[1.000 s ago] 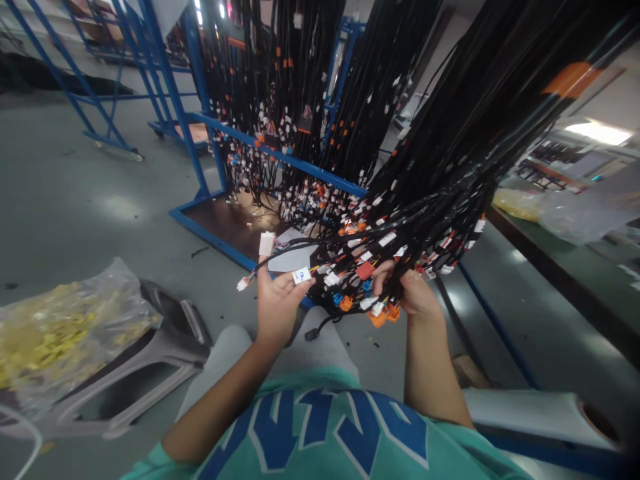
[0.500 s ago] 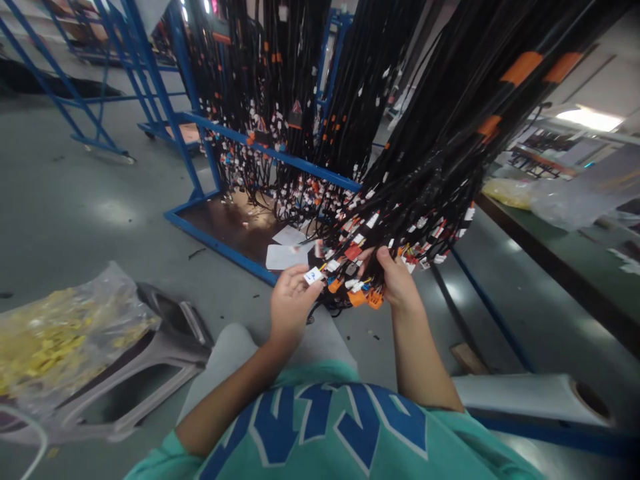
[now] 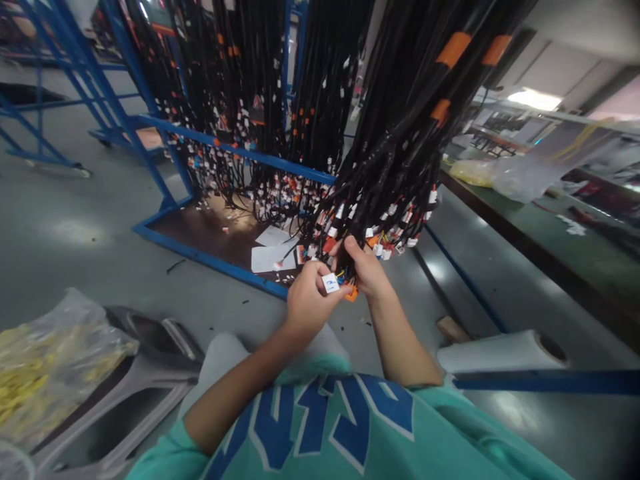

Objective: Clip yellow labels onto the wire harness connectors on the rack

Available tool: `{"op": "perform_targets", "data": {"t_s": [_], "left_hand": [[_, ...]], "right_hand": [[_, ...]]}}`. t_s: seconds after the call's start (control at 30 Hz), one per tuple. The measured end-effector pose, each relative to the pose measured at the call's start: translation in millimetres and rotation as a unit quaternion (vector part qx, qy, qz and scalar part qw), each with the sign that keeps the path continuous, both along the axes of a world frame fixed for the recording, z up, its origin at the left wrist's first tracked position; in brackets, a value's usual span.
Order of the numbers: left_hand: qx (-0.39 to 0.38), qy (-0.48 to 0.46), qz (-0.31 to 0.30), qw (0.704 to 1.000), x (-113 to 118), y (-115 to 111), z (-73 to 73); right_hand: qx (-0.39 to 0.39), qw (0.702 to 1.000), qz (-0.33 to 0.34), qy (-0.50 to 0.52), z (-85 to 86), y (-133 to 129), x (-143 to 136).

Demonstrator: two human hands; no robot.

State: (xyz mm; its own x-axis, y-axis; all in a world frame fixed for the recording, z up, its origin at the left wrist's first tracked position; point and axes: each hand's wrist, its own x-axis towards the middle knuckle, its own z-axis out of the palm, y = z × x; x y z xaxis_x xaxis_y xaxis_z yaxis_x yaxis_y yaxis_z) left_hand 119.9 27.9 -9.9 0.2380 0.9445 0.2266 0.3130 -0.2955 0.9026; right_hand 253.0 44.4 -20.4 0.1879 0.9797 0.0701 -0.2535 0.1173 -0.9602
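My left hand (image 3: pixel 311 300) pinches a small white connector (image 3: pixel 331 283) with blue handwriting on its face. Coloured wires run from it into the hanging bundle. Close on the right, my right hand (image 3: pixel 366 270) is closed around black cables of a wire harness (image 3: pixel 395 127), thumb on top. Orange connectors (image 3: pixel 351 293) hang just below, between the two hands. More white, red and orange connectors dangle around my right hand, and its fingertips are partly hidden behind the cables.
A blue metal rack (image 3: pixel 230 153) carries several more harness bundles. White paper sheets (image 3: pixel 267 259) lie on its base board. At left, a clear bag of yellow parts (image 3: pixel 40 360) rests on a grey plastic chair (image 3: pixel 145 387). A roll of film (image 3: pixel 500 353) lies at right.
My left hand has moved right with the white connector, closer to my right hand, and the handwritten face now shows more fully. The camera view has shifted to the right.
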Motion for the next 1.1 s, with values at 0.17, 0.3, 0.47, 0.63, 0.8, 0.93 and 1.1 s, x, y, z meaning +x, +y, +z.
{"op": "perform_targets", "data": {"t_s": [0.17,0.3,0.47,0.63,0.8,0.93,1.1], "left_hand": [[0.001,0.049,0.008,0.999,8,0,-0.1],[0.038,0.117,0.046,0.991,8,-2,5.3],[0.072,0.164,0.066,0.982,8,-3,7.3],[0.092,0.172,0.070,0.978,7,-1,3.6],[0.130,0.080,0.135,0.979,-27,32,-8.7],[0.242,0.019,0.191,0.951,-54,50,-15.4],[0.093,-0.060,-0.048,0.993,-42,25,-13.8]], "right_hand": [[0.002,1.000,0.005,0.000,2.7,0,-2],[-0.002,1.000,0.004,-0.001,3.6,-1,-2],[0.001,1.000,0.003,-0.004,3.4,-1,-5],[0.015,0.999,0.043,-0.007,2.2,0,3],[0.056,0.980,0.170,-0.088,6.7,-5,25],[0.057,0.981,0.186,-0.002,5.6,-4,24],[0.014,0.969,0.213,0.127,6.1,2,5]]}}
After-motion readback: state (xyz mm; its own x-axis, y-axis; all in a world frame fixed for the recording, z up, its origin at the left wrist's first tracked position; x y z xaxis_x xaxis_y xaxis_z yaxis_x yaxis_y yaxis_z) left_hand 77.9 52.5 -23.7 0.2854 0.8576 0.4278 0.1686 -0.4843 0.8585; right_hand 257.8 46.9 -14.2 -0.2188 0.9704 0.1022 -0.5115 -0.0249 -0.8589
